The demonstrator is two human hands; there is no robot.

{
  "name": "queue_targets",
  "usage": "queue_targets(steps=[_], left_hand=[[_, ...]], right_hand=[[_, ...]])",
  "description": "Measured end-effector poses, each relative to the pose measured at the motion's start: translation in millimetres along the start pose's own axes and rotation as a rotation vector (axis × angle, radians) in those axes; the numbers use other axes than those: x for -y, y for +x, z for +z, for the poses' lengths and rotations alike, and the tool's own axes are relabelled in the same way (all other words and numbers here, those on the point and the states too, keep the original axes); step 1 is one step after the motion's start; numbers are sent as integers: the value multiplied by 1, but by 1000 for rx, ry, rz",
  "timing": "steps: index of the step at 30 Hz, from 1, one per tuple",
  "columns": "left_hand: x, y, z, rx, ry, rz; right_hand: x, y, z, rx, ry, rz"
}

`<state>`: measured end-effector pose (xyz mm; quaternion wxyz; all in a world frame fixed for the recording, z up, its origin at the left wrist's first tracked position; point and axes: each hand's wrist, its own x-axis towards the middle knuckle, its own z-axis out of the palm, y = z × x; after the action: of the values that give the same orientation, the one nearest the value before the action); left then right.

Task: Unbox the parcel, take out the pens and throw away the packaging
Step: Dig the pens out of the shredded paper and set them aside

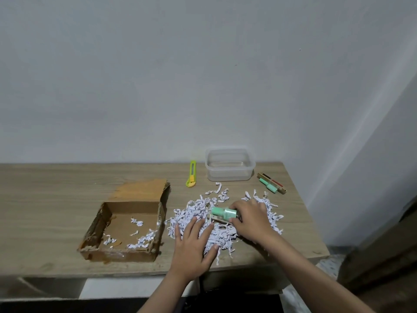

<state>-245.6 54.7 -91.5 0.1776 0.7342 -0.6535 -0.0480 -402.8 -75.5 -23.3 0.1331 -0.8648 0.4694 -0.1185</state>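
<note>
Right hand (250, 219) grip closed around green pen (224, 213) atop shredded paper (200, 211) just right of open box (126, 224), left hand (194, 242) flat, fingers spread on shreds; pen could drag strips off tabletop (56, 199) edge.

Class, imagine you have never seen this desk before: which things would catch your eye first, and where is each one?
First comes the heap of shredded paper in the middle of the wooden table, where the right hand grips a green pen and the left hand lies spread on the shreds. Left of the heap sits the opened cardboard box, with only a few shreds inside. Behind, by the wall, stand a clear plastic tub and a yellow-green utility knife.
</note>
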Motion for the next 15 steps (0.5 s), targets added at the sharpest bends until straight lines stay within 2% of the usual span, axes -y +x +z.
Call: queue_targets(steps=[7,10,15], left_hand=[[1,-3,0,-10,-22,2],[2,-4,1,-7,-16,2],[1,-4,-1,-39,-7,8]], right_hand=[[-2,8,-27,-167,171,29],[-1,10,-43,-152,465,91],[-22,13,-64,-274,846,250]])
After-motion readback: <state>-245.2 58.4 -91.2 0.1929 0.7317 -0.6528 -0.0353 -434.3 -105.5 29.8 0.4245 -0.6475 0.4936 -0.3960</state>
